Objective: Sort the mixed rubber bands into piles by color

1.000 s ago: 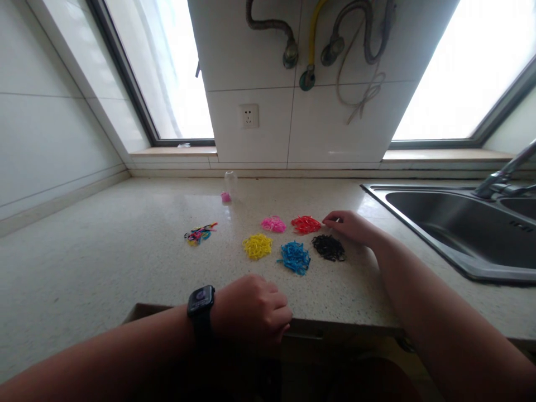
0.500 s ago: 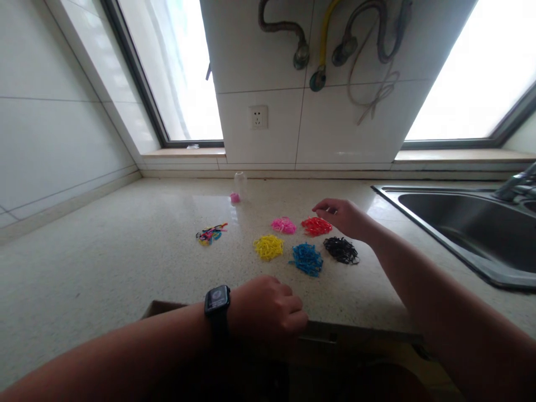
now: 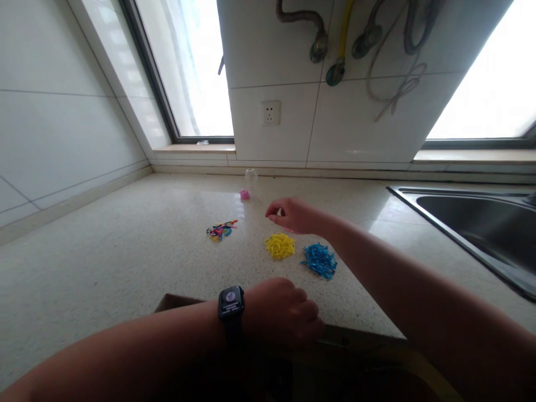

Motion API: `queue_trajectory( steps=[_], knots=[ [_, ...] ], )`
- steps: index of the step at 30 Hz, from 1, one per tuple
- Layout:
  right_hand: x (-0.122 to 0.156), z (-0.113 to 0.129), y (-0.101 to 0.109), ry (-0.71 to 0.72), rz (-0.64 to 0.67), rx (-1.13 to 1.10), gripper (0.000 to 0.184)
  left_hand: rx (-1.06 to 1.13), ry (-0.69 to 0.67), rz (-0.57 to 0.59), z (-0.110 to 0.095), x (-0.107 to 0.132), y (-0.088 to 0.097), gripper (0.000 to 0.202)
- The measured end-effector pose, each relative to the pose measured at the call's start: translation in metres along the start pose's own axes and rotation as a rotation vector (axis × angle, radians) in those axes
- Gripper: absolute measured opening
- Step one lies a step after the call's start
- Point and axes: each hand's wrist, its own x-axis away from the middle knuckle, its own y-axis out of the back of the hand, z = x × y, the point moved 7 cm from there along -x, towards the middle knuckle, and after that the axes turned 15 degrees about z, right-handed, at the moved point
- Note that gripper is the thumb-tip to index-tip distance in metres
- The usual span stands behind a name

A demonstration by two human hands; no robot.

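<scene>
My right hand (image 3: 290,215) hovers over the counter behind the yellow pile, its thumb and index finger curled into a pinch. Whatever may be between its fingertips is too small to make out. Below it lie a pile of yellow rubber bands (image 3: 280,246) and a pile of blue rubber bands (image 3: 319,261). A small mixed heap of coloured bands (image 3: 221,230) lies to the left. My left hand (image 3: 285,310), with a black watch (image 3: 231,303) on its wrist, rests closed at the counter's front edge; nothing shows in it. My right hand and forearm hide the other piles.
Near the back of the counter (image 3: 138,251) stand a clear container (image 3: 251,180) and a small pink object (image 3: 244,194). On the right is a steel sink (image 3: 473,234). A socket (image 3: 270,113) and hoses (image 3: 319,44) are on the tiled wall.
My right hand has moved left from beside the red bands, and the pink, red and black piles are now covered. The view has shifted slightly; my left hand stays at the edge.
</scene>
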Motion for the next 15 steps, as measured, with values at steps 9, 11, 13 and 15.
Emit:
queue_trajectory(
  steps=[9,11,13,15],
  knots=[
    [-0.033,0.015,-0.018,0.079,0.09,0.049,0.022,0.007,-0.009,-0.013,0.0,0.001,-0.003,0.022],
    [-0.037,0.016,-0.02,0.077,0.104,0.053,0.022,0.001,-0.014,-0.007,0.0,0.0,-0.003,0.022],
    [-0.04,0.017,-0.022,0.076,0.117,0.055,0.023,0.003,-0.016,-0.01,0.0,0.0,-0.003,0.022],
    [-0.043,0.018,-0.025,0.076,0.137,0.056,0.024,0.003,-0.018,-0.012,0.0,0.0,-0.002,0.022]
  ],
)
